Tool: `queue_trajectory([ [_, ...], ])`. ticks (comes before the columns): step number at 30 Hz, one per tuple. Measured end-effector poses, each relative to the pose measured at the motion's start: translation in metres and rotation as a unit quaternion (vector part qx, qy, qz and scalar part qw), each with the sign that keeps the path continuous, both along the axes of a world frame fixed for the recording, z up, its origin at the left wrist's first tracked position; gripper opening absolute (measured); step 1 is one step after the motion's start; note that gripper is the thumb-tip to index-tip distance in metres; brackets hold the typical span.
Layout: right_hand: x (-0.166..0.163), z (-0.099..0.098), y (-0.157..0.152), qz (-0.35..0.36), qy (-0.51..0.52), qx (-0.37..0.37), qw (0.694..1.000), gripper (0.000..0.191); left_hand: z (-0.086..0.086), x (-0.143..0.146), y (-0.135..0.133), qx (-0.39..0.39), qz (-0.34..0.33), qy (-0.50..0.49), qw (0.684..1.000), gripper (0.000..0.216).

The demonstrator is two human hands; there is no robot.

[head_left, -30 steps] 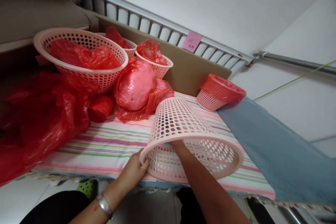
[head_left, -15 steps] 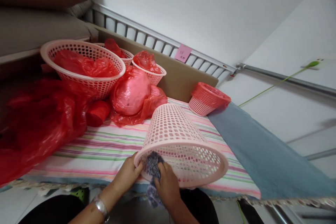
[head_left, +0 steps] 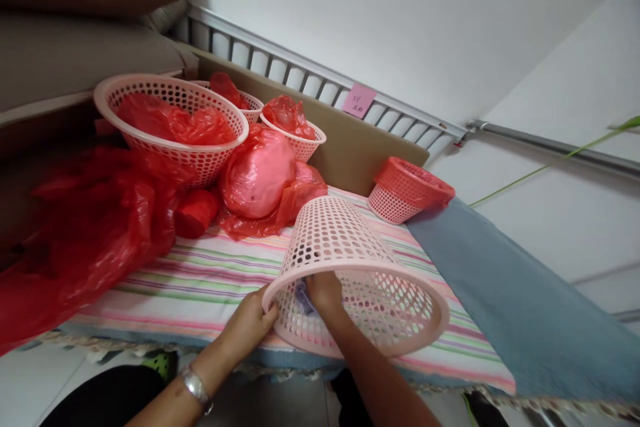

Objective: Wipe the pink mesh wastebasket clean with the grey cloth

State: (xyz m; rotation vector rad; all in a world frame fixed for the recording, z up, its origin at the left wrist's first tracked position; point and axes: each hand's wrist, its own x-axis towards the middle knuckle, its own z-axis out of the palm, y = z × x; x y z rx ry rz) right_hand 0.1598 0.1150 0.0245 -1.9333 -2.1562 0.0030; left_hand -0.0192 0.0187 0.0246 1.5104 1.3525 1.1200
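Note:
A pink perforated plastic basket (head_left: 345, 233) lies on its side on a striped cloth, its wide mouth facing me. My left hand (head_left: 253, 321) grips the left side of its rim, thumb on the outside edge. Inside the mouth is my right hand (head_left: 324, 293), closed on a greyish-purple cloth (head_left: 304, 297) against the left inner wall. Part of the cloth and the fingertips are hidden by the hand and the rim.
Behind on the left, a large pink basket (head_left: 173, 157) holds red plastic bags, with a filled red bag (head_left: 260, 177) beside it. A red-lined basket (head_left: 393, 197) stands at the far right of the striped cloth (head_left: 200, 287). A low metal railing (head_left: 295, 73) runs along the wall.
My right hand has moved with the cloth from the basket's rim deeper into its mouth. My left hand keeps its hold on the rim. The view has shifted slightly.

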Motion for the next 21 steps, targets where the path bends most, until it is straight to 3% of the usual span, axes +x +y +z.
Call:
queue_trajectory([
  [5, -0.006, 0.001, 0.053, 0.002, 0.059, 0.048, 0.997, 0.038, 0.004, -0.012, 0.005, -0.008, 0.015, 0.005, 1.000, 0.024],
  [10, -0.004, -0.006, 0.066, 0.000, 0.062, 0.037, 0.997, 0.037, -0.012, 0.001, 0.000, -0.066, 0.010, -0.064, 0.996, 0.033],
  [13, -0.003, -0.005, 0.063, -0.003, 0.061, 0.032, 0.998, 0.038, -0.032, 0.017, -0.006, -0.122, -0.038, -0.103, 0.987, 0.027],
  [16, -0.004, -0.002, 0.053, -0.009, 0.058, 0.028, 0.998, 0.040, -0.047, 0.029, -0.007, -0.151, -0.051, -0.123, 0.980, 0.039],
  [21, -0.002, -0.004, 0.004, -0.008, 0.025, -0.013, 1.000, 0.040, -0.051, 0.039, -0.005, -0.150, -0.052, -0.154, 0.975, 0.041],
])
